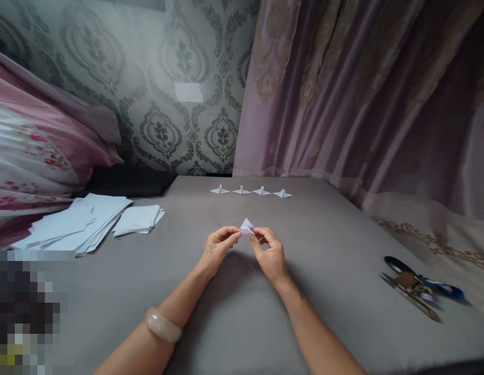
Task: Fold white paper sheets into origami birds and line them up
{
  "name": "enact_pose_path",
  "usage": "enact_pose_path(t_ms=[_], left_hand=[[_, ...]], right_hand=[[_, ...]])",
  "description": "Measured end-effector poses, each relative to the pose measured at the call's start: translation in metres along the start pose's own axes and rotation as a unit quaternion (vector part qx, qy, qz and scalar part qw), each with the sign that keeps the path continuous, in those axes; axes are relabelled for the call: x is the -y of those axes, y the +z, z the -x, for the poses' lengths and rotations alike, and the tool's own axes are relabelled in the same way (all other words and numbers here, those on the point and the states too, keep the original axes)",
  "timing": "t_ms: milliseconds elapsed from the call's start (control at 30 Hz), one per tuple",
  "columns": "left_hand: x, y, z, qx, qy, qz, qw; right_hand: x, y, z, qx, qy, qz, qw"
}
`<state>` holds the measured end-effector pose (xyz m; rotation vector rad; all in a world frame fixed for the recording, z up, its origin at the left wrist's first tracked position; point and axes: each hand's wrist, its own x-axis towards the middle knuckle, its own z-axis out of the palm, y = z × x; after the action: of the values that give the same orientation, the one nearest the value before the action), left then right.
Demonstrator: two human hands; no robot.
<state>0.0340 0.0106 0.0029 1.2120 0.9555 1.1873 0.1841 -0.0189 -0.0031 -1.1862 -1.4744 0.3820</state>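
Between my two hands, a small folded piece of white paper (246, 225) is held just above the grey surface, its pointed tip facing up and away from me. My left hand (220, 246) pinches its left side between thumb and fingers. On the right side, my right hand (270, 254) grips it the same way. Beyond them stands a row of several folded white paper cranes (241, 190), wings spread to the sides. The finer folds of the held paper are too small to make out.
Loose white paper sheets (76, 221) and a stack of small paper squares (138, 219) lie at left. A black flat item (127, 180) is behind them. Blue-handled scissors (441, 288) and other small tools lie at right, near a pink curtain (304, 104).
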Motion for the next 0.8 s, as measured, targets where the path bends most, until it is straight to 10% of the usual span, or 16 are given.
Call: enact_pose_path(t_ms=[367, 800], left_hand=[[-0.002, -0.003, 0.000, 0.004, 0.006, -0.006, 1.000], [-0.002, -0.001, 0.003, 0.042, -0.017, 0.012, 0.999]], right_hand=[[-0.010, -0.004, -0.005, 0.038, 0.245, -0.263, 0.932], [-0.007, -0.002, -0.004, 0.081, 0.270, -0.290, 0.914]])
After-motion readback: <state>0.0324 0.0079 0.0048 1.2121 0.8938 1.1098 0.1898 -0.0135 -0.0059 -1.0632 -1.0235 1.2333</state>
